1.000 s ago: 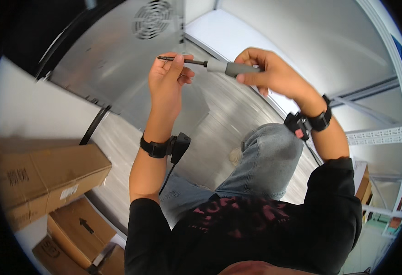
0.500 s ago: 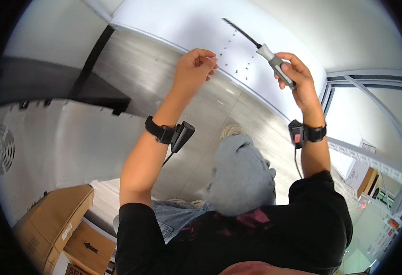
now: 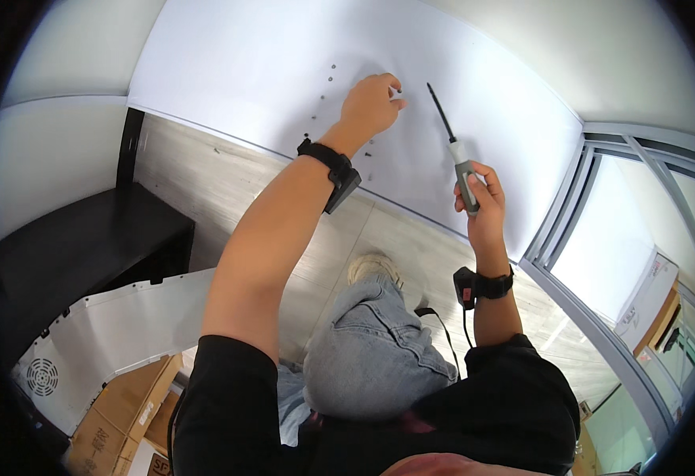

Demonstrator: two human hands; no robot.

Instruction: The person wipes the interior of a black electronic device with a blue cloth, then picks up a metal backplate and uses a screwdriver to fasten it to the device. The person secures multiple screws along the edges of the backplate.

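Two bare hands work over a white tabletop, both reaching in across its near edge. The right hand wraps its fingers round the grey handle of a screwdriver, whose dark shaft points away from the person and slightly left. It sits just inside the near edge, and to its right a stretch of white surface separates it from the grey metal frame along that end.

The left hand is farther in, well past the edge, with thumb and forefinger narrowly parted and a dark speck beside them — whether they grip it, I cannot tell. A gap of tabletop lies between these fingers and the screwdriver's tip.

Small dark screws lie in loose lines on either side of the left wrist, the lowest near the edge. Left of them the white surface runs on broadly to its far-left corner — beyond stands a black bench.
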